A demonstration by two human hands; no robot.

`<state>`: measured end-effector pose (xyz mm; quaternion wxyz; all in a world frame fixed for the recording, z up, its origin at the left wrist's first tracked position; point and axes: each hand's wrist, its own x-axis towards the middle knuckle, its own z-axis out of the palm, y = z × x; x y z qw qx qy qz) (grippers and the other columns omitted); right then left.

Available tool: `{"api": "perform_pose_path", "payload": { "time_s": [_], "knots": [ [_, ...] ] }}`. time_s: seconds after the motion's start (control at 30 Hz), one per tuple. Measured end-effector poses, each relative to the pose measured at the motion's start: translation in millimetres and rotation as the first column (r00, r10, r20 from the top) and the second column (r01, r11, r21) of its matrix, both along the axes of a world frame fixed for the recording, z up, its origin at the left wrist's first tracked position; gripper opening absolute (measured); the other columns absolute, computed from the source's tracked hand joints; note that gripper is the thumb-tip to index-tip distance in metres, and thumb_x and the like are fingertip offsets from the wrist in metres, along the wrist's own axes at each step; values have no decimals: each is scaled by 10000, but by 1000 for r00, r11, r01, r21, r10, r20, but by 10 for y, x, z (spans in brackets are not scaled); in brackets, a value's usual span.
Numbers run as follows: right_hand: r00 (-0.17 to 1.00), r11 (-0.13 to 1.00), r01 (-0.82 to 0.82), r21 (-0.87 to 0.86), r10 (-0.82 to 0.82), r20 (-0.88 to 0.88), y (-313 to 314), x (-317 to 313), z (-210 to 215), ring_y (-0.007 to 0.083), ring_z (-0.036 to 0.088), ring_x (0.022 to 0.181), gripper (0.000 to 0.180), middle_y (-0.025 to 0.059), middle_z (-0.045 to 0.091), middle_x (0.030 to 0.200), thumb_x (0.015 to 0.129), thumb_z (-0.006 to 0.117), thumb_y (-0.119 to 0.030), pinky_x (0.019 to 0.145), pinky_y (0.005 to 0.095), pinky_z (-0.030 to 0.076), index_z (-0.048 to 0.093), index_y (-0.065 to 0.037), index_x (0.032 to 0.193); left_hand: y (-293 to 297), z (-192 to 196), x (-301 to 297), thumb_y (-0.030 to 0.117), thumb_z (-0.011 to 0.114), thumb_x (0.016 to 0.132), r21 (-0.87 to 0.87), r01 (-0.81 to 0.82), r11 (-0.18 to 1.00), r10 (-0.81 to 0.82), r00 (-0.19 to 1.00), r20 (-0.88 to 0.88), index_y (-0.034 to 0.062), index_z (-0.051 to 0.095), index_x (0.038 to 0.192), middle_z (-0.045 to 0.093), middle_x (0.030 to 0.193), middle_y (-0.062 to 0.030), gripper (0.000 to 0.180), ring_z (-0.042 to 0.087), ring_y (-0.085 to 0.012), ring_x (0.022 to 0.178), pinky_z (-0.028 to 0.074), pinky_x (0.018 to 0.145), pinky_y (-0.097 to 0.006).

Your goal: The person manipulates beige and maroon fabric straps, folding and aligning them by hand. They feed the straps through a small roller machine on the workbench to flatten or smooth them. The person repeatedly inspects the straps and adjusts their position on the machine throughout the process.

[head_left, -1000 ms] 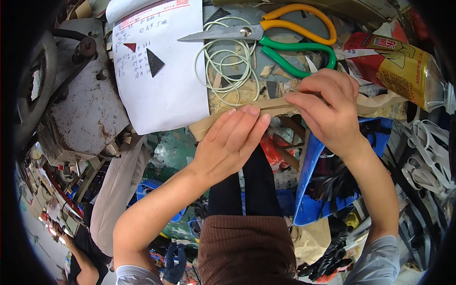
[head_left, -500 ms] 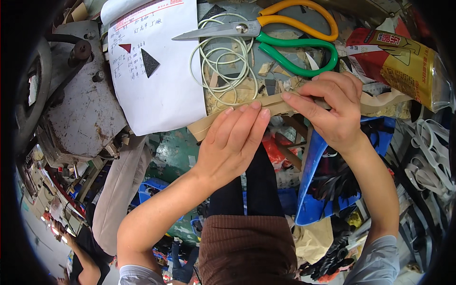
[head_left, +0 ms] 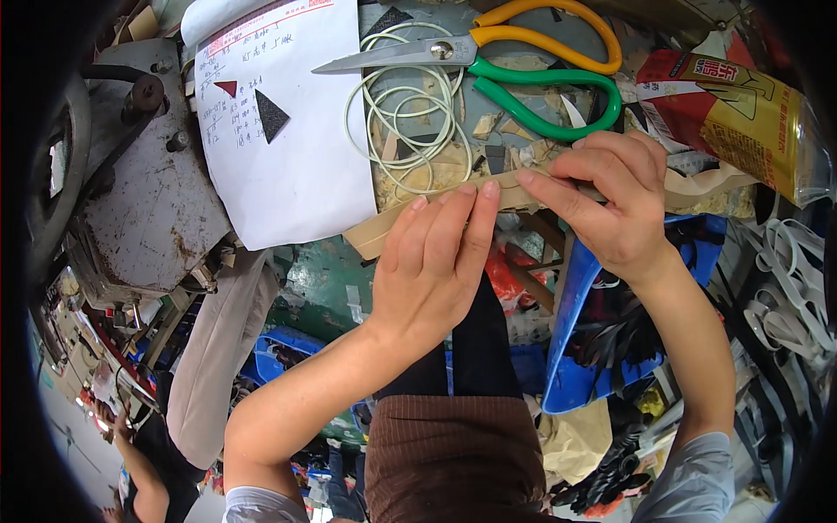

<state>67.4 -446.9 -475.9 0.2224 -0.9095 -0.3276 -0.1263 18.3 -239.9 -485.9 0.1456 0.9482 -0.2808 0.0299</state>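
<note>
A long beige strip (head_left: 370, 234) runs slantwise along the near edge of the littered worktop, and both hands are on it. My left hand (head_left: 425, 275) lies over its left half, fingers close together and pressing down on the band; its thumb is hidden. At the strip's middle, my right hand (head_left: 615, 209) pinches it between thumb and fingers, partly covering it. Lengthwise, the band looks folded or layered near the fingertips. Beyond my right hand a wavy beige length (head_left: 711, 185) continues rightward, apparently the same material.
Big scissors (head_left: 442, 50) with orange and green handles lie beyond the hands, over coiled pale cord (head_left: 410, 161). Written paper (head_left: 301, 192) bears dark scraps. A red-gold packet (head_left: 715, 113) lies right, above a blue bin (head_left: 558, 366). Metal machinery (head_left: 131, 209) and another person's leg (head_left: 209, 366) are left.
My left hand and forearm have shifted slightly right, and its index fingertip has slid along the strip toward my right hand. My right hand keeps its pinch, nearly still.
</note>
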Motion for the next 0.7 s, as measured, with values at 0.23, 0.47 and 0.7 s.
{"api": "perform_pose_path", "payload": {
  "time_s": [0.23,0.47,0.7],
  "knots": [
    [1000,1000,-9,-6,9,-13,17,7,33,151,537,797,220,-49,554,775,590,642,-158,756,331,377,670,-156,808,-7,6,11,82,542,761,68,16,998,-21,997,73,60,485,1253,449,1175,-47,496,423,-180,1053,369,948,-314],
    [999,998,17,53,-15,-44,159,8,31,166,556,807,154,-31,555,787,612,604,-147,742,330,414,634,-118,760,-262,287,-5,74,642,695,-157,-98,983,69,982,-177,34,420,1249,408,1210,-185,599,428,-325,1103,375,943,-451],
    [992,994,102,-36,-105,-71,53,-63,-3,147,565,795,206,-43,604,864,678,608,-163,795,310,345,677,-174,873,2,-260,-81,61,570,766,-248,106,963,-92,993,69,111,439,1247,441,1252,-107,501,473,-238,1117,409,938,-337]
  ]
}}
